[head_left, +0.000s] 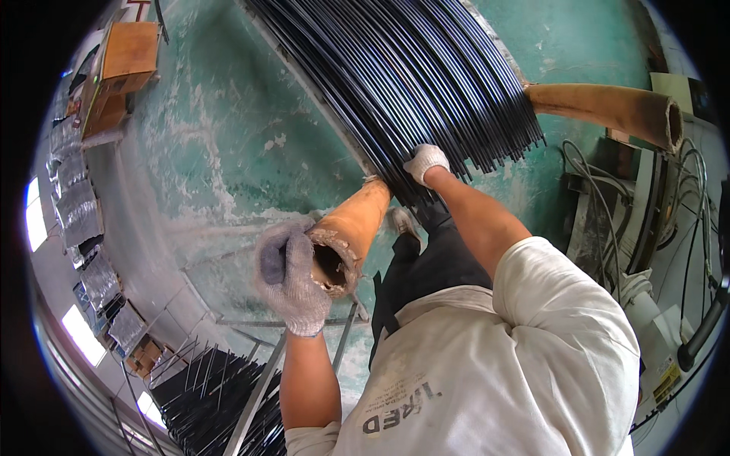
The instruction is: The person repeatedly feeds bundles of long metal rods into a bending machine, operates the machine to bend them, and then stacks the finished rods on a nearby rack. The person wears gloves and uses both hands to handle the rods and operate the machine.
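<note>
best to keep the long black rods [403, 76] flat and side by side on the 2 brown cardboard tubes, and to pull only a few at a time so the pile does not slip off. good to hold the near tube [350, 232] steady while the other hand works, and to watch the sharp rod ends near the wrist. left hand [289, 275], in a grey knit glove, curled around the open end of the near tube, fingers closed on its rim, gripping it. right hand [426, 162], in a white glove, reaching forward and pressed onto the rod ends close to where they cross the near tube; looks closed on a few rods, but hard to tell how many. rods lying in a big bundle across both tubes, with the far tube [608, 106] sticking out to the right. green worn floor [220, 137] below. more black rods [213, 399] on a metal rack low on the left. cables and hoses [684, 220] off to the right.
</note>
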Motion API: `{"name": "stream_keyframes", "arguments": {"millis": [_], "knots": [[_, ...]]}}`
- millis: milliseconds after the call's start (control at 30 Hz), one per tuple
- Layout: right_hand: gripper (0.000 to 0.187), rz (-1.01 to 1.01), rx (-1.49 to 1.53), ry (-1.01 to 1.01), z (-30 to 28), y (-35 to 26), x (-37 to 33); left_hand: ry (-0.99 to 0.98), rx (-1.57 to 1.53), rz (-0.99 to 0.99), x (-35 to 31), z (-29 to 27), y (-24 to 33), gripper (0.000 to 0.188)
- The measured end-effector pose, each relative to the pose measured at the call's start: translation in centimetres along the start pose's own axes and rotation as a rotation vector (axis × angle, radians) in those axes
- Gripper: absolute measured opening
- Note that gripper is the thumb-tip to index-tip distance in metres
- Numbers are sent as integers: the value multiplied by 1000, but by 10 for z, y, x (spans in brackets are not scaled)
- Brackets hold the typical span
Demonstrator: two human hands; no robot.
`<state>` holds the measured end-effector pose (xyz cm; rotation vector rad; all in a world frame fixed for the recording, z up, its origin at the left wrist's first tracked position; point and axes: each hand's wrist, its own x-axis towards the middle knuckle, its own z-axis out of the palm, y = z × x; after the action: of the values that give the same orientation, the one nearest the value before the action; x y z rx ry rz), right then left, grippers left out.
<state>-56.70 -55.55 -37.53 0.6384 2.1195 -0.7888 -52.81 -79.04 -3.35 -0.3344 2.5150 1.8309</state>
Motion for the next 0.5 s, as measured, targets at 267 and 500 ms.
{"name": "stream_keyframes", "arguments": {"millis": [267,500], "knots": [[67,-69,122,8,-13,15,-18,-10,-36,14,-3,4,9,11],[92,-70,365,8,-28,29,-72,-16,-65,132,-5,-1,1,10]]}}
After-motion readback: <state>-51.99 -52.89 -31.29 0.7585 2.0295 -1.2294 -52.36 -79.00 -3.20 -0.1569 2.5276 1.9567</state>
